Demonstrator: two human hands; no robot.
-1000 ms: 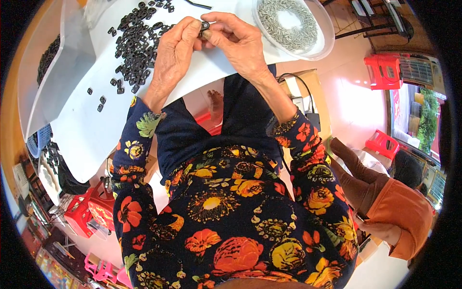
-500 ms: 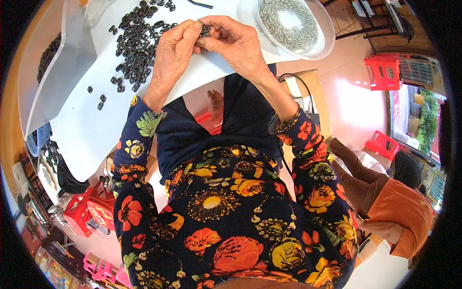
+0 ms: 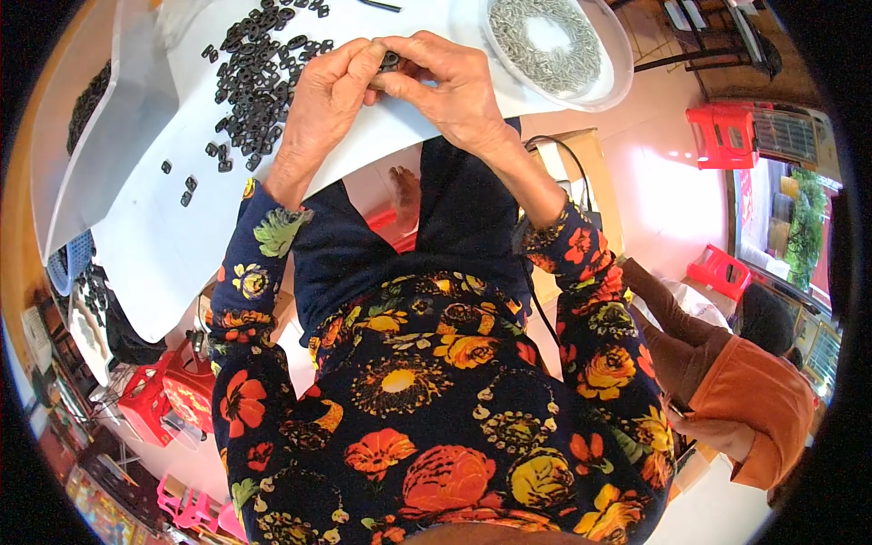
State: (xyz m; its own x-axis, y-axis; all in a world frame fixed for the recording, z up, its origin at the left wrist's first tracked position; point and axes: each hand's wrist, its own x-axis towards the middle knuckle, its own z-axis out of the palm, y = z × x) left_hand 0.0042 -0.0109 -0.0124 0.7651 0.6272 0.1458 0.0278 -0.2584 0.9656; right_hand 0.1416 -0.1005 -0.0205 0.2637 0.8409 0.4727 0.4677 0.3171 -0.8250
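Between my two hands, above the white table's near edge, is a small black plastic piece with a round hole. My left hand pinches it from the left, thumb and fingertips together. From the right, my right hand grips it with thumb and forefinger. The fingers cover most of the piece. Left of my hands lies a spread heap of similar black pieces. Right of them stands a round clear tub holding many small silvery metal pins or screws.
A translucent bin with dark parts stands on the table at the left. Red stools are along the right and lower left. A person in an orange top is bent over at the right. A cardboard box sits beside my right leg.
My hands stay at nearly the same spot, and the black piece has turned slightly between my fingertips. The heap and tub look unchanged. The person at the right has shifted slightly.
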